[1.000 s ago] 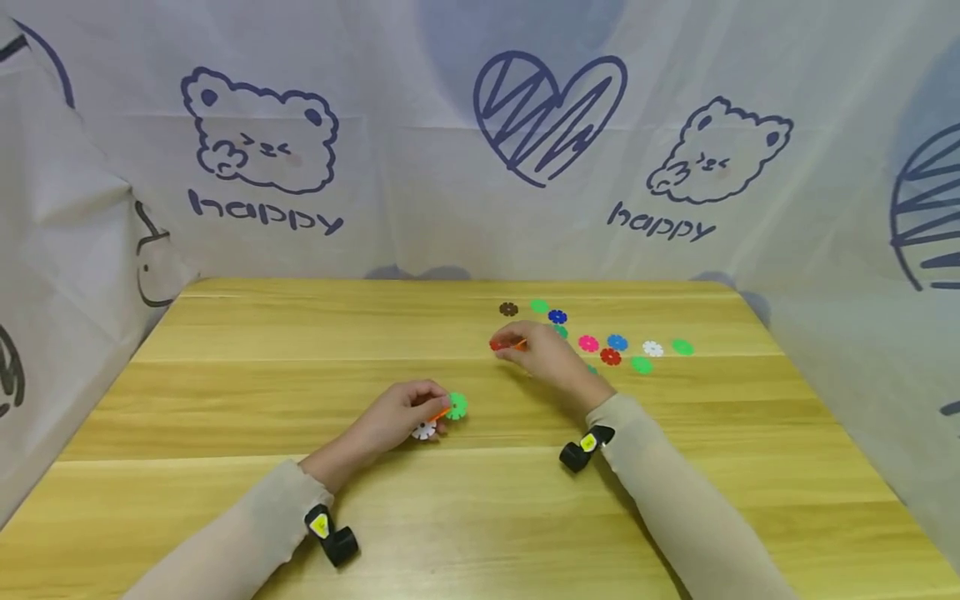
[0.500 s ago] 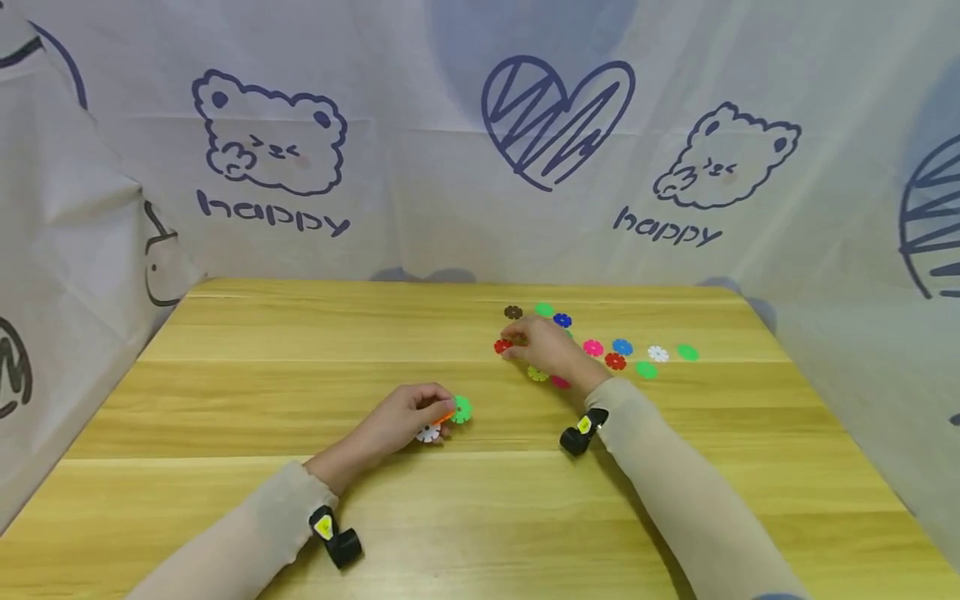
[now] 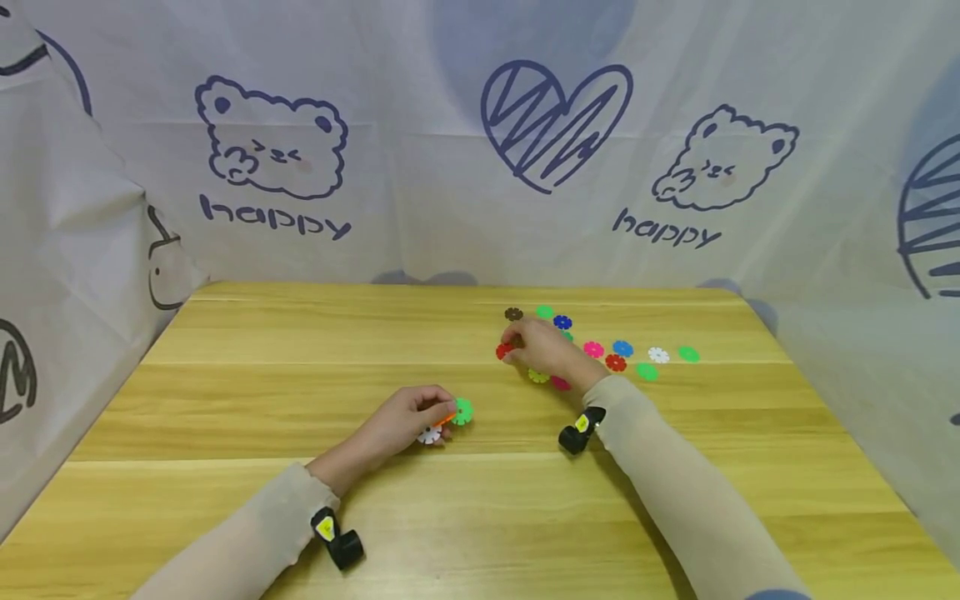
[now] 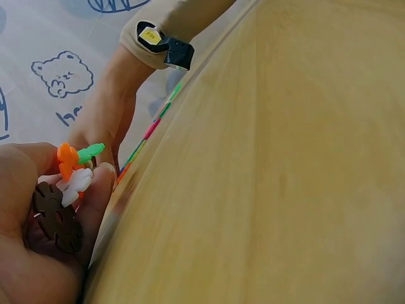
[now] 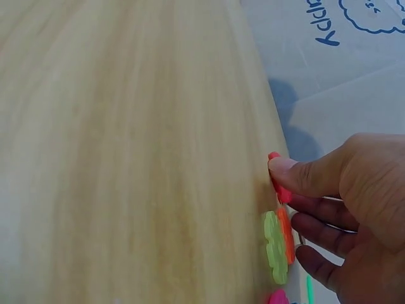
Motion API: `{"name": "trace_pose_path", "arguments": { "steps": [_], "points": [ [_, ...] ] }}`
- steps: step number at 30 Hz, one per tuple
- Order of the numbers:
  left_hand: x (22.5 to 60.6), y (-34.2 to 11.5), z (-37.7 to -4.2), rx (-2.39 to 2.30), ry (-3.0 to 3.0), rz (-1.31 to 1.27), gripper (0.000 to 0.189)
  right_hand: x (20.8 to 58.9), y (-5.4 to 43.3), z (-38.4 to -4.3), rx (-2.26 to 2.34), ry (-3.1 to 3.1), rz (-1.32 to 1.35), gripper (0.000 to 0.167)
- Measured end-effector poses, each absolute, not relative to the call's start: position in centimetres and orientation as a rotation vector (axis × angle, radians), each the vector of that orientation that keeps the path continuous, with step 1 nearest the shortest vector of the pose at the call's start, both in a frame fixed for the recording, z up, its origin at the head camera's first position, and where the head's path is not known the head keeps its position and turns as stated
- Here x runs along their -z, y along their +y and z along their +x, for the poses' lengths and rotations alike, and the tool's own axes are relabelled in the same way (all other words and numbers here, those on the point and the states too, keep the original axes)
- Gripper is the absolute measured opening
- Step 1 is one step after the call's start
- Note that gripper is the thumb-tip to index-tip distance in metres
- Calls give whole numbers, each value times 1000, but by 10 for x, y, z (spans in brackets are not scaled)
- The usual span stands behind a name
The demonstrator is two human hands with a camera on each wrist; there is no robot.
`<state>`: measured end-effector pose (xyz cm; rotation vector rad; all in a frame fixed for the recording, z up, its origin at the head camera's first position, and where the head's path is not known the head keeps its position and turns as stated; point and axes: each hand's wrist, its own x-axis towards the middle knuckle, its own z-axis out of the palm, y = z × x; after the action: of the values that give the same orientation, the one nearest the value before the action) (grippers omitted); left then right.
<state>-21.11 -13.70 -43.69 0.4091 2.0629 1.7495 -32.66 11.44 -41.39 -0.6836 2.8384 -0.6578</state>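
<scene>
My left hand (image 3: 408,417) holds a small cluster of joined plastic snowflake discs just over the table. In it are a green disc (image 3: 462,412), an orange disc (image 4: 66,158), a white disc (image 4: 77,185) and a brown disc (image 4: 58,218), seen in the left wrist view. Farther forward, my right hand (image 3: 546,346) pinches a red notched disc (image 3: 504,352) low at the tabletop, thumb tip on its face in the right wrist view. Beneath that hand's curled fingers lie a yellow-green disc (image 5: 275,247) and an orange disc (image 5: 286,235).
Loose discs lie around and right of the right hand, among them a brown disc (image 3: 513,314), a dark blue disc (image 3: 562,322), a pink disc (image 3: 593,349) and a white disc (image 3: 658,355). A printed white curtain (image 3: 420,167) stands behind the wooden table (image 3: 262,375).
The right hand has turned and lowered slightly over the discs, uncovering the yellow-green and dark pink ones. The left hand keeps its cluster almost still; the whole view has shifted a little.
</scene>
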Motion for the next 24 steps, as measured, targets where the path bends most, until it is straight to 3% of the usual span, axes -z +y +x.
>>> {"name": "trace_pose_path", "arguments": {
  "steps": [5,12,24],
  "points": [
    [438,-137,-212,-1754,2059,399,23,412,113,-323,709,2826,-678,24],
    [439,-136,-212,-1750,2072,402,27,410,116,-315,892,2785,-713,4],
    [439,-137,-214,-1758,2064,389,28,411,118,-300,1152,2652,-692,9]
  ]
}}
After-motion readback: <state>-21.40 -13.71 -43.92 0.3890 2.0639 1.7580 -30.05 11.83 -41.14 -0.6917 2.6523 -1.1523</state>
